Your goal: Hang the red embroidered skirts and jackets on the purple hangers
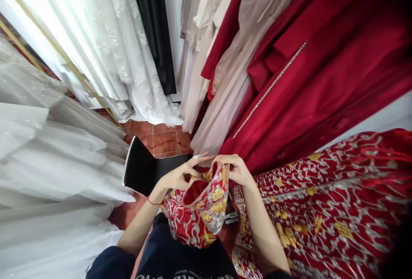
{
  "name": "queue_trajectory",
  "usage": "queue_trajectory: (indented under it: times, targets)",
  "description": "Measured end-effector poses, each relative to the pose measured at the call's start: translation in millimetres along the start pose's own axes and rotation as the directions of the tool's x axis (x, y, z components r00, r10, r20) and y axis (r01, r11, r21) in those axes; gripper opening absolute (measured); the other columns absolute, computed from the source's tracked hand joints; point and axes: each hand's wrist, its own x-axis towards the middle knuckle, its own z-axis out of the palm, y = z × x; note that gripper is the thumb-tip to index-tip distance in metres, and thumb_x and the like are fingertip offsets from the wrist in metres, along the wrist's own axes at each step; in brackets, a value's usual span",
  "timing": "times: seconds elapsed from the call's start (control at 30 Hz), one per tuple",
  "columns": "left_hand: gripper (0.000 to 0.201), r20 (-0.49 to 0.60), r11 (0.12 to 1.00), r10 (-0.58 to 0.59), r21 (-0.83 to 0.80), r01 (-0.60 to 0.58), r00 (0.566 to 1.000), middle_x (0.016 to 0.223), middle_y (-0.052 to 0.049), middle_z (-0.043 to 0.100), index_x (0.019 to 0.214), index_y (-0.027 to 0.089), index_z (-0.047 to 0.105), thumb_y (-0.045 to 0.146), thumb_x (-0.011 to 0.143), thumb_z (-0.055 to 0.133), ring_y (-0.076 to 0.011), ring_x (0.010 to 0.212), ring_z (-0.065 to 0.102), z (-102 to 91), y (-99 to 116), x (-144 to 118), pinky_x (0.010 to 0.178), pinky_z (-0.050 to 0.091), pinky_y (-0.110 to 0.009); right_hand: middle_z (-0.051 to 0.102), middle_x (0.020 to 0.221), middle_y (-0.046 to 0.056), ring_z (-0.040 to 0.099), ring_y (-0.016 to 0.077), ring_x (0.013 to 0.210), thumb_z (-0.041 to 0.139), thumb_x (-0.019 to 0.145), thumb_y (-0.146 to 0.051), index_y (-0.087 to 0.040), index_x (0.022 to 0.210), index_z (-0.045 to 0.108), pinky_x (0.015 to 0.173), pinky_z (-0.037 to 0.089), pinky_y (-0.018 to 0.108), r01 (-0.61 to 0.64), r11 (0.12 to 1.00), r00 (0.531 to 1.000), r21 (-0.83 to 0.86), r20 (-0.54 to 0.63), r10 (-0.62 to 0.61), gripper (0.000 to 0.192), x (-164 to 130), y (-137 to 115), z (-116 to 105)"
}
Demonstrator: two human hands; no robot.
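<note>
A red embroidered garment (202, 210) with silver scrolls and gold flowers is held up in front of my chest. My left hand (183, 174) grips its upper edge, fingers bent over the rim, the index finger reaching toward the other hand. On the right side of the opening, my right hand (233, 168) has its fingers curled round the edge. Both hands are close together at the top, and the red lining shows inside the fold. Parts of the fingers are hidden behind the cloth.
A matching red embroidered skirt (315, 210) spreads at my right. Red gowns (289, 77) and pale pink dresses (225, 98) hang ahead. White gowns (64, 163) fill the left, beside a gold rail (61, 51). A black chair (144, 163) stands on the tiled floor (157, 137).
</note>
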Motion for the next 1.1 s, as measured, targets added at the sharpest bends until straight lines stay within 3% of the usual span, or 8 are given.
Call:
queue_trajectory:
  times: [0.13, 0.3, 0.47, 0.63, 0.7, 0.83, 0.93, 1.1]
  targets:
    - [0.036, -0.245, 0.985, -0.171, -0.028, 0.169, 0.954, 0.12, -0.015, 0.071, 0.105, 0.013, 0.074, 0.042, 0.095, 0.054, -0.0262, 0.107, 0.065, -14.7, -5, -41, 0.101, 0.048, -0.039, 0.067, 0.064, 0.001, 0.055, 0.0122, 0.052, 0.072, 0.081, -0.048, -0.017, 0.081, 0.072, 0.052, 0.043, 0.023, -0.064, 0.992, 0.986, -0.113, -0.163, 0.045, 0.03, 17, 12, -12]
    - [0.041, -0.3, 0.928, -0.372, -0.129, 0.349, 0.878, 0.109, -0.008, 0.074, 0.121, 0.017, 0.068, 0.044, 0.1, 0.047, -0.0218, 0.097, 0.066, -12.8, -20, -111, 0.094, 0.05, -0.033, 0.063, 0.061, 0.0, 0.051, 0.0102, 0.052, 0.077, 0.074, -0.042, -0.014, 0.079, 0.074, 0.054, 0.042, 0.022, -0.243, 0.96, 0.96, -0.142, 0.108, 0.259, 0.029, 64, 18, -15]
    - [0.036, -0.299, 0.848, -0.505, -0.346, 0.402, 0.809, 0.119, -0.007, 0.071, 0.12, 0.022, 0.069, 0.044, 0.098, 0.052, -0.0225, 0.11, 0.064, -19.5, -19, -174, 0.102, 0.047, -0.034, 0.067, 0.066, 0.002, 0.058, 0.0135, 0.061, 0.082, 0.067, -0.05, -0.011, 0.075, 0.075, 0.06, 0.046, 0.023, -0.365, 0.913, 0.784, -0.181, 0.47, 0.406, 0.04, 137, 48, 23]
    - [0.032, -0.45, 0.792, -0.575, -0.515, 0.328, 0.683, 0.114, -0.007, 0.073, 0.113, 0.021, 0.071, 0.044, 0.093, 0.06, -0.0238, 0.108, 0.065, -60.4, -9, -233, 0.093, 0.051, -0.033, 0.06, 0.058, -0.002, 0.051, 0.0088, 0.053, 0.079, 0.067, -0.056, -0.01, 0.067, 0.07, 0.052, 0.039, 0.02, -0.324, 0.921, 0.561, -0.216, 0.741, 0.37, 0.047, 223, 92, 78]
    - [0.033, -0.519, 0.781, -0.589, -0.561, 0.273, 0.619, 0.114, -0.008, 0.073, 0.112, 0.019, 0.07, 0.044, 0.091, 0.064, -0.025, 0.107, 0.066, -81.1, -11, -254, 0.092, 0.051, -0.034, 0.055, 0.053, -0.003, 0.047, 0.0076, 0.05, 0.078, 0.063, -0.062, -0.011, 0.06, 0.065, 0.05, 0.036, 0.02, -0.299, 0.935, 0.526, -0.192, 0.784, 0.329, 0.053, 258, 112, 107]
    - [0.043, -0.671, 0.764, -0.62, -0.634, 0.119, 0.406, 0.116, -0.009, 0.073, 0.112, 0.018, 0.07, 0.045, 0.079, 0.074, -0.0281, 0.107, 0.067, -129.5, -37, -291, 0.096, 0.051, -0.038, 0.047, 0.049, -0.005, 0.043, 0.0078, 0.051, 0.07, 0.059, -0.076, -0.014, 0.055, 0.057, 0.05, 0.033, 0.021, -0.252, 0.953, 0.554, -0.167, 0.783, 0.283, 0.064, 322, 148, 186]
    - [0.055, -0.727, 0.764, -0.64, -0.636, 0.107, 0.249, 0.118, -0.01, 0.073, 0.111, 0.017, 0.071, 0.048, 0.066, 0.08, -0.0296, 0.107, 0.068, -168.6, -71, -319, 0.097, 0.051, -0.039, 0.056, 0.058, -0.001, 0.049, 0.0106, 0.059, 0.062, 0.069, -0.077, -0.013, 0.064, 0.061, 0.058, 0.038, 0.023, -0.23, 0.951, 0.597, -0.209, 0.741, 0.307, 0.064, 356, 169, 250]
    - [0.059, -0.754, 0.753, -0.651, -0.628, 0.197, 0.086, 0.112, -0.008, 0.074, 0.104, 0.015, 0.069, 0.056, 0.063, 0.08, -0.0273, 0.106, 0.066, -215.5, -126, -362, 0.094, 0.051, -0.035, 0.068, 0.092, 0.007, 0.058, 0.0204, 0.093, 0.062, 0.084, -0.061, -0.012, 0.083, 0.068, 0.083, 0.043, 0.031, -0.197, 0.89, 0.721, -0.412, 0.554, 0.416, 0.049, 377, 193, 326]
